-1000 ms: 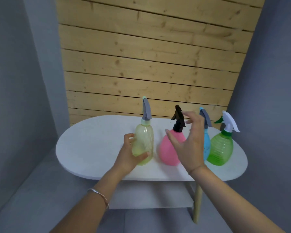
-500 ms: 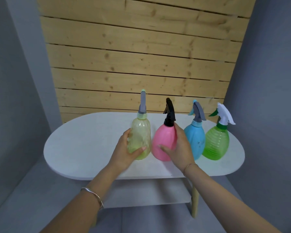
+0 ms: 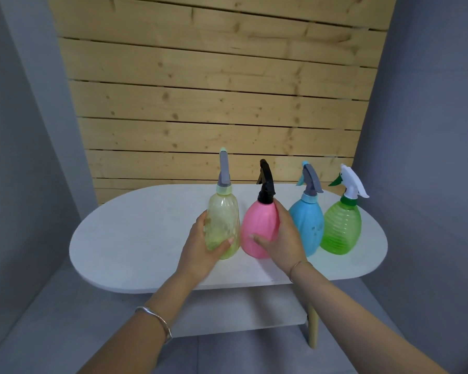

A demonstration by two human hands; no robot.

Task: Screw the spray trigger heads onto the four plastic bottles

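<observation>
Four plastic bottles stand upright in a row on the white oval table (image 3: 135, 238). Each carries a spray trigger head. From the left: a yellow bottle (image 3: 224, 222) with a grey head (image 3: 224, 168), a pink bottle (image 3: 260, 228) with a black head (image 3: 266, 182), a blue bottle (image 3: 308, 225) with a grey head (image 3: 310, 179), and a green bottle (image 3: 341, 228) with a white head (image 3: 351, 182). My left hand (image 3: 200, 247) wraps the yellow bottle's lower body. My right hand (image 3: 284, 238) grips the pink bottle's right side, covering part of the blue bottle.
A wooden plank wall (image 3: 214, 103) rises right behind the table. Grey walls close in on both sides. A lower shelf (image 3: 241, 311) and a wooden leg (image 3: 312, 330) sit under the tabletop. The table's left half (image 3: 125, 233) holds nothing.
A second ago my right hand hovered open near the black head; it has come down and closed on the pink bottle's body. My left hand has stayed on the yellow bottle.
</observation>
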